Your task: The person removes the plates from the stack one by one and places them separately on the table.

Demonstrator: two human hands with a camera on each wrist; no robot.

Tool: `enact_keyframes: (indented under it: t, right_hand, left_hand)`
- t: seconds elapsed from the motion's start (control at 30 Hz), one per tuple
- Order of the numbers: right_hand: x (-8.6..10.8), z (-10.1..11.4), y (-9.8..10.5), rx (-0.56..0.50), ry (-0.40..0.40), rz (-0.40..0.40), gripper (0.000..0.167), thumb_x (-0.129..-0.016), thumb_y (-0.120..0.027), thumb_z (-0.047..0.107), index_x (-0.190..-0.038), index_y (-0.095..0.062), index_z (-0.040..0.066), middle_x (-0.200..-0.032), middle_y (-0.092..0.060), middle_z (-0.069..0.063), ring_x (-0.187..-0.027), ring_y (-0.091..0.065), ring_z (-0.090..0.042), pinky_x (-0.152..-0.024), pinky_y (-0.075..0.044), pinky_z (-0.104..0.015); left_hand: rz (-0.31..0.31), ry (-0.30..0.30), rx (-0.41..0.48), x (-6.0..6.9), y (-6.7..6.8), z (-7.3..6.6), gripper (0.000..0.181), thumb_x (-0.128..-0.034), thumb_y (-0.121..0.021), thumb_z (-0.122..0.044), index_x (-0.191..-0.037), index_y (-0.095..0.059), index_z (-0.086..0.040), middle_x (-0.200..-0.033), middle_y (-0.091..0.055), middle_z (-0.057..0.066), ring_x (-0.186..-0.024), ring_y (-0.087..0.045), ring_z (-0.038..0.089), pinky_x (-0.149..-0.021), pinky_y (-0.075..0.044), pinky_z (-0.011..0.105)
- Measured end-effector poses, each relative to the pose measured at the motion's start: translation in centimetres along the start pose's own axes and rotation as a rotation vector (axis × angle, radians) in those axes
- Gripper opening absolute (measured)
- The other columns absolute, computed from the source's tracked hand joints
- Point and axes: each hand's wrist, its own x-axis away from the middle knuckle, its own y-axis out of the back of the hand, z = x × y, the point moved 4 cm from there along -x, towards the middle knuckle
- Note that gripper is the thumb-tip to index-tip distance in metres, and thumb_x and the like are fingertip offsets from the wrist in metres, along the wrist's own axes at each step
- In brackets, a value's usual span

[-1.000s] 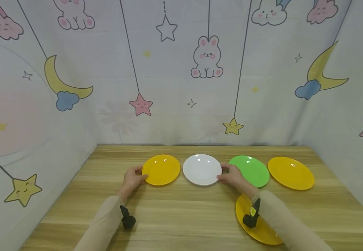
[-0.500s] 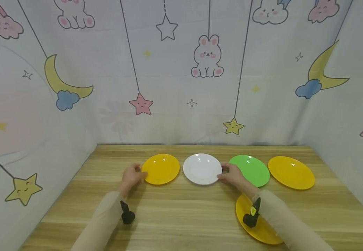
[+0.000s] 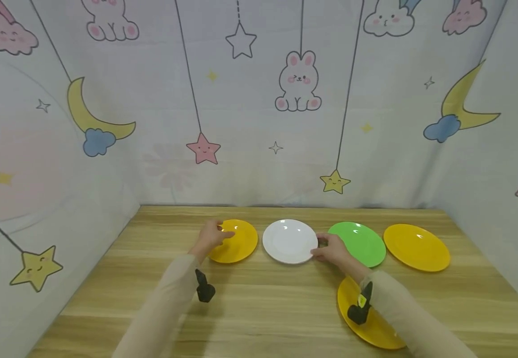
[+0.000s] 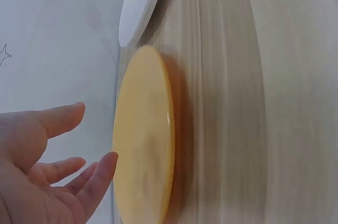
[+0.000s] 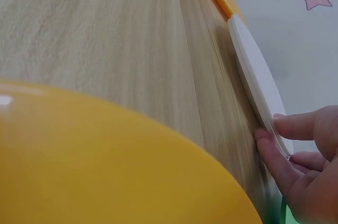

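My left hand (image 3: 210,237) hovers over the left side of a yellow plate (image 3: 241,244). In the left wrist view its thumb and fingers are spread apart, with nothing held between them, and the yellow plate (image 4: 145,134) lies flat on the table beside them. To the right of that plate is a white plate (image 3: 290,241). My right hand (image 3: 332,248) pinches its right rim; the right wrist view shows the thumb on the upper side of the white plate (image 5: 256,68) and a finger under its edge.
A green plate (image 3: 364,243) lies just behind my right hand, partly covered by it. Farther right is another yellow plate (image 3: 415,247). Under my right forearm a third yellow plate (image 3: 375,332) is partly hidden. A patterned cloth (image 3: 250,184) borders the wooden table's (image 3: 259,308) back edge.
My left hand has let go of the left yellow plate's rim and moved up and right over it. My right hand has stayed on the white plate's rim. The plates look unmoved.
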Motion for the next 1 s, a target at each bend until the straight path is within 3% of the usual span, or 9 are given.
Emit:
enact_keyframes:
  t: [0.2, 0.4, 0.6, 0.77, 0.87, 1.0]
  right_hand:
    - [-0.1, 0.0, 0.1, -0.004, -0.008, 0.002, 0.054, -0.075, -0.067, -0.005, -0.126, -0.047, -0.008, -0.125, -0.046, -0.028, -0.076, -0.060, -0.018, -0.066, -0.056, -0.029]
    - [0.1, 0.3, 0.1, -0.008, 0.013, 0.005, 0.054, -0.075, -0.067, -0.006, -0.124, -0.047, -0.011, -0.125, -0.046, -0.030, -0.076, -0.060, -0.018, -0.065, -0.056, -0.029]
    - [0.2, 0.3, 0.1, -0.014, 0.005, 0.008, 0.054, -0.075, -0.068, -0.005, -0.124, -0.047, -0.010, -0.124, -0.046, -0.030, -0.074, -0.060, -0.017, -0.066, -0.056, -0.028]
    - [0.3, 0.1, 0.1, -0.011, -0.004, 0.010, 0.054, -0.076, -0.067, -0.004, -0.125, -0.046, -0.010, -0.125, -0.046, -0.030, -0.077, -0.061, -0.018, -0.067, -0.056, -0.028]
    - [0.3, 0.1, 0.2, -0.011, -0.003, 0.012, 0.054, -0.076, -0.067, -0.004, -0.125, -0.046, -0.010, -0.125, -0.046, -0.030, -0.078, -0.061, -0.018, -0.067, -0.056, -0.028]
    - [0.3, 0.1, 0.2, -0.011, -0.002, 0.010, 0.054, -0.076, -0.067, -0.004, -0.125, -0.046, -0.010, -0.125, -0.046, -0.030, -0.077, -0.061, -0.018, -0.067, -0.056, -0.028]
  left_hand:
    - [0.053, -0.046, 0.006, 0.4, -2.7, -2.0, 0.060, -0.0830, -0.066, -0.021, -0.129, -0.040, 0.008, -0.124, -0.047, 0.026, -0.107, -0.052, 0.033, -0.081, -0.052, 0.036]
    - [0.050, -0.063, -0.011, 0.4, -4.4, -3.3, 0.057, -0.0806, -0.069, -0.020, -0.126, -0.045, 0.004, -0.120, -0.050, 0.022, -0.099, -0.054, 0.029, -0.079, -0.053, 0.034]
    - [0.070, -0.043, -0.055, 0.4, -6.0, -3.8, 0.065, -0.0727, -0.076, -0.029, -0.124, -0.048, 0.001, -0.116, -0.054, 0.018, -0.091, -0.056, 0.025, -0.079, -0.052, 0.032]
    - [0.078, -0.078, -0.123, 0.9, -6.8, -4.2, 0.071, -0.0681, -0.079, -0.033, -0.121, -0.048, 0.002, -0.099, -0.058, 0.015, -0.075, -0.057, 0.020, -0.073, -0.051, 0.029]
    - [0.079, -0.081, -0.092, 0.9, -7.1, -4.1, 0.072, -0.0677, -0.080, -0.029, -0.123, -0.047, 0.003, -0.095, -0.058, 0.013, -0.064, -0.058, 0.018, -0.070, -0.051, 0.028]
    - [0.071, -0.079, -0.067, 0.9, -7.5, -4.1, 0.069, -0.0693, -0.079, -0.025, -0.125, -0.047, 0.002, -0.099, -0.057, 0.013, -0.064, -0.059, 0.016, -0.070, -0.052, 0.027]
